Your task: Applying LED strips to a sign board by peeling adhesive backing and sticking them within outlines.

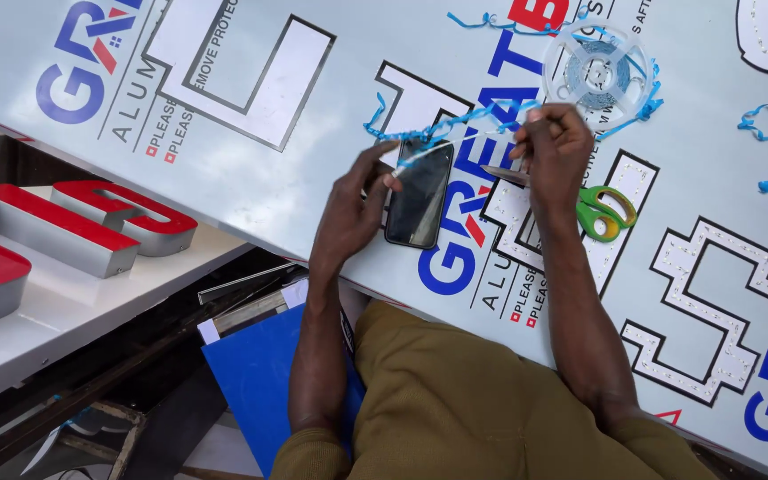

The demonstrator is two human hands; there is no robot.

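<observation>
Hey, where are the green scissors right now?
In the head view, the green-handled scissors lie on the white sign panel, just right of the right hand and below the clear reel.

Both bare forearms stretched forward and converging, sleeves bunched at the elbows, left hand [353, 209] palm-down with fingers curled and thumb and fingertips pinched together, right hand [555, 151] slightly farther out, knuckles up, fingers closed in a pinch, wrists near each other.
</observation>
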